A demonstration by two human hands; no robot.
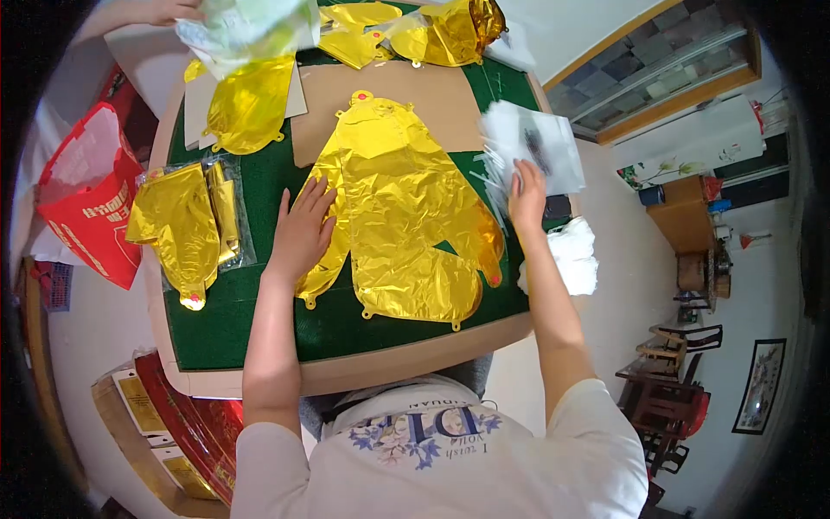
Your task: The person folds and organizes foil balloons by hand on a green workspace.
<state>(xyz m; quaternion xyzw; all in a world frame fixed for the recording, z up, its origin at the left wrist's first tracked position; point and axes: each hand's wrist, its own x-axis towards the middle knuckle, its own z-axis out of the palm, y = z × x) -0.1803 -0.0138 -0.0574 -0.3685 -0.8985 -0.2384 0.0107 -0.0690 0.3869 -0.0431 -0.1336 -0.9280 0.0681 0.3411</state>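
Observation:
A flat, uninflated gold foil balloon (pixel 398 199) lies spread on the green table surface, with small tabs along its edge. My left hand (pixel 304 221) rests on its left side, fingers stretched out and flat. At the right, my right hand (pixel 527 197) has its fingers closed together at the lower edge of a stack of clear plastic bags (pixel 549 147). The left edge of these bags looks blurred. Part of the balloon overlaps a brown cardboard sheet (pixel 324 138).
Packed gold foil (pixel 177 221) lies at the left, beside a red bag (pixel 91 195). Across the table, another person's hand (pixel 173 9) is near a plastic bag (pixel 251 35) and gold foil (pixel 251 104). White crumpled material (pixel 571 257) and a dark object (pixel 558 206) sit at the right edge.

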